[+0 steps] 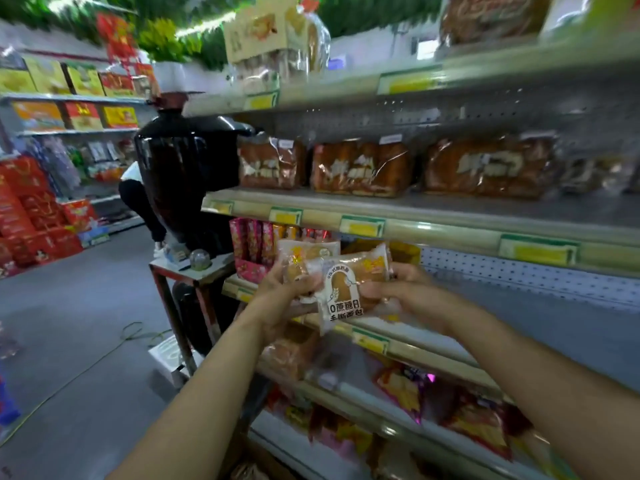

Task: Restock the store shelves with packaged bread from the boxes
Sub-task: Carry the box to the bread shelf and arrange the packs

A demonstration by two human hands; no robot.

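Observation:
I hold small bread packets in front of the shelving unit. My left hand (282,292) grips one packet (304,252) from the left, its fingers curled round the wrapper. My right hand (398,289) pinches the right end of a second bread packet (349,282), clear with a white printed label, which overlaps the first. Both packets hover just in front of the third shelf's edge (408,344). That shelf's surface to the right is bare grey metal (519,306). No box is visible.
Large wrapped loaves (360,169) line the shelf above. Pink snack packs (252,244) stand at the left end of the third shelf. Lower shelves hold snack bags (401,389). A big black jar (180,181) on a small table blocks the aisle end; a person (138,199) crouches beyond.

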